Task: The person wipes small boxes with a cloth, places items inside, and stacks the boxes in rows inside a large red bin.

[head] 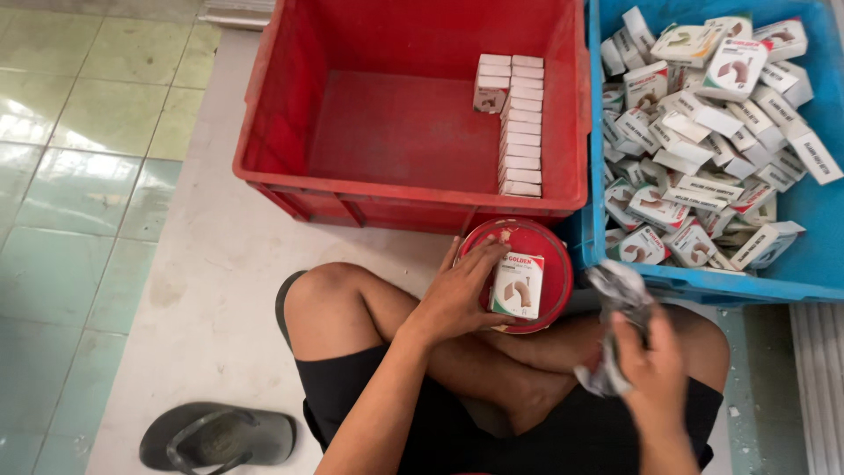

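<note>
Two hands work: left hand [457,295] should steady the box [517,285] on the lid [519,274] while right hand [646,365] grips foil [620,299].

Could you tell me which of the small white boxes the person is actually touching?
The upright box on the round red lid, under the left hand; the others lie in the crates.

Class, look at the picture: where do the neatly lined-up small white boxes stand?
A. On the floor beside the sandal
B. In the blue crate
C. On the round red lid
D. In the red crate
D: the tidy row of small white boxes stands inside the red crate, while the blue crate holds a loose jumble.
</note>
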